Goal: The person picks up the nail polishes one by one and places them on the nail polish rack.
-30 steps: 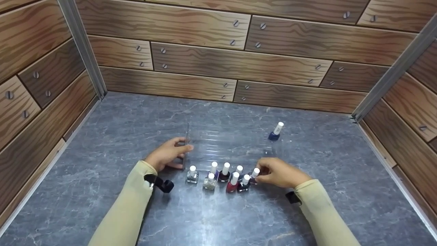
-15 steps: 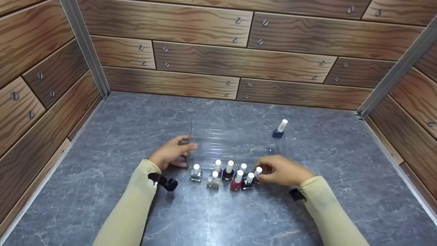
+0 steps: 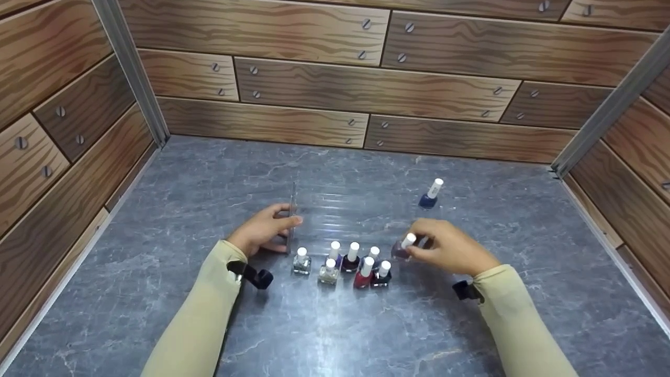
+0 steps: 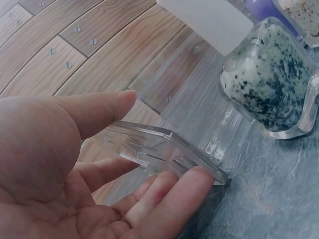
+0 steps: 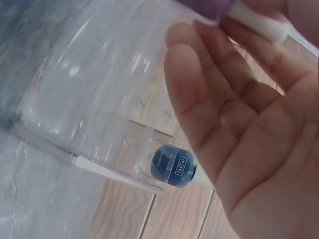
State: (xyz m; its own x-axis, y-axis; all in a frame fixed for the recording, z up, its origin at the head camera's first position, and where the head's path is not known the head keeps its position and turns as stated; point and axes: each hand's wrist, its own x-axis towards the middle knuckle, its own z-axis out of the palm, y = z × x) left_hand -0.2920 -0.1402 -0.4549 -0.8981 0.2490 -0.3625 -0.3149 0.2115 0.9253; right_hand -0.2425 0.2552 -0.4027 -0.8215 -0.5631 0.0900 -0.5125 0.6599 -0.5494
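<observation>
My left hand holds the left side panel of a clear plastic rack, thumb on one face and fingers on the other. The rack's ridged, see-through steps spread to the right. My right hand pinches a dusky purple nail polish bottle by its white cap, tilted, near the rack's front right corner. In the right wrist view only part of this purple bottle shows at the top edge. A dark blue nail polish bottle stands at the rack's back right.
Several white-capped nail polish bottles stand before the rack: a speckled one at left, a pale glittery one, a red one and dark ones such as the black one. Wood-patterned walls enclose the grey marbled table.
My right hand has lifted the purple bottle out of the group, moving it back and slightly right. My left hand stays on the rack's side. The head view has shifted slightly.
</observation>
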